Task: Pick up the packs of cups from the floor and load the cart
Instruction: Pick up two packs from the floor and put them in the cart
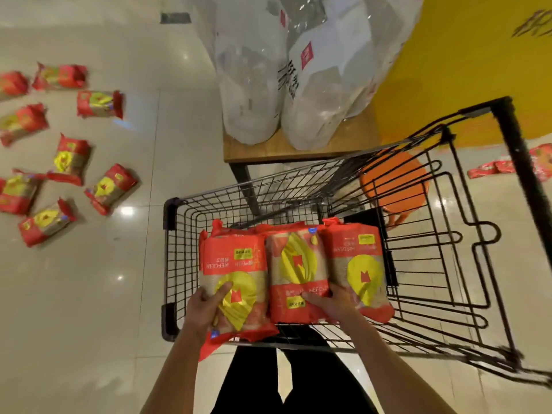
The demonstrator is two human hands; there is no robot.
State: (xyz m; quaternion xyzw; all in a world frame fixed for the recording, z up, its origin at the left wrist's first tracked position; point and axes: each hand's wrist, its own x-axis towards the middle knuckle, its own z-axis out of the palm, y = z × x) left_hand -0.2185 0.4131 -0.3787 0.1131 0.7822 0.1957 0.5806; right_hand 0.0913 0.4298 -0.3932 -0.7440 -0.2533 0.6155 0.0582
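Three red-and-yellow packs of cups lie side by side in the black wire cart point(185, 243). My left hand point(206, 306) grips the left pack point(236, 264), thumb on its yellow print. My right hand point(331, 303) rests between the middle pack point(295, 264) and the right pack point(358, 258), fingers spread over both; whether it grips either I cannot tell. More red packaging shows beneath them. Several more packs point(71, 159) are scattered on the tiled floor at the left.
A wooden table point(268, 150) with two large clear plastic bags point(251, 85) stands just beyond the cart. An orange stool point(394, 180) sits behind the cart's wire. A yellow wall is at the far right, with more red packs point(490, 168) on the floor there.
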